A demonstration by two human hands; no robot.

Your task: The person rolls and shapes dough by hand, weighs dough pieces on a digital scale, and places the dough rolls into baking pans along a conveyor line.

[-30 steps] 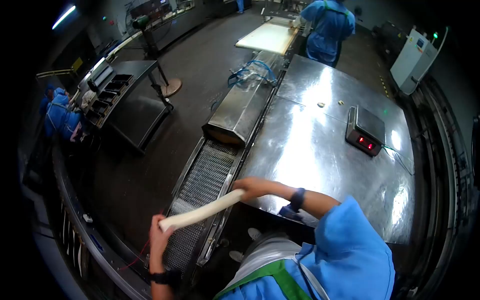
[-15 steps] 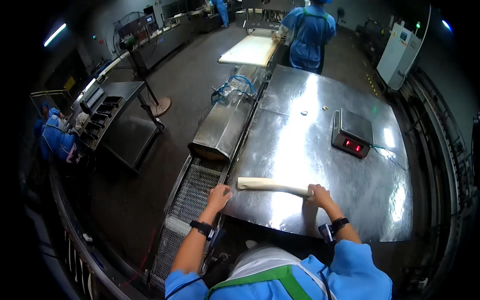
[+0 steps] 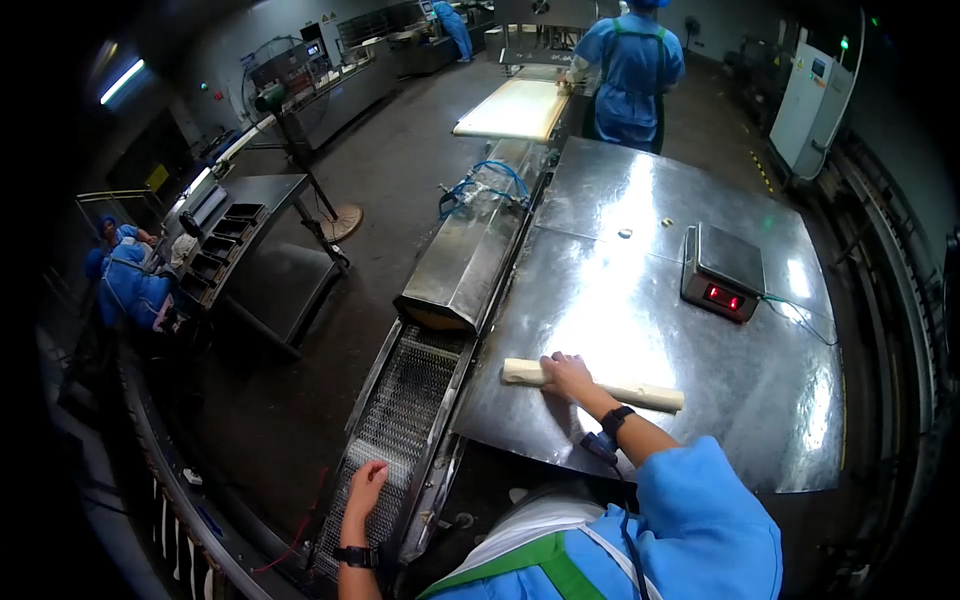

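Note:
A long pale roll of dough (image 3: pixel 640 394) lies across the near part of the steel table (image 3: pixel 540 290). My right hand (image 3: pixel 568 377) is on the roll near its left end, with the fingers curled over it and the arm reaching across my front. The roll's other end extends to the right past my wrist. My left hand (image 3: pixel 368 487) is over the metal mesh conveyor (image 3: pixel 400 420), left of the table. Its fingers are loosely bent and slightly apart, and nothing shows in them.
A weighing scale (image 3: pixel 722 270) with a red display stands on the table's right side. Two small scraps (image 3: pixel 625 233) lie left of it. A metal cover (image 3: pixel 460 260) spans the conveyor ahead. Beyond, a person in blue (image 3: pixel 630 85) stands by a pale belt (image 3: pixel 515 108).
My right hand has moved left from the roll's right end to near its left end. The roll has shifted right. My left hand has moved down and left over the mesh.

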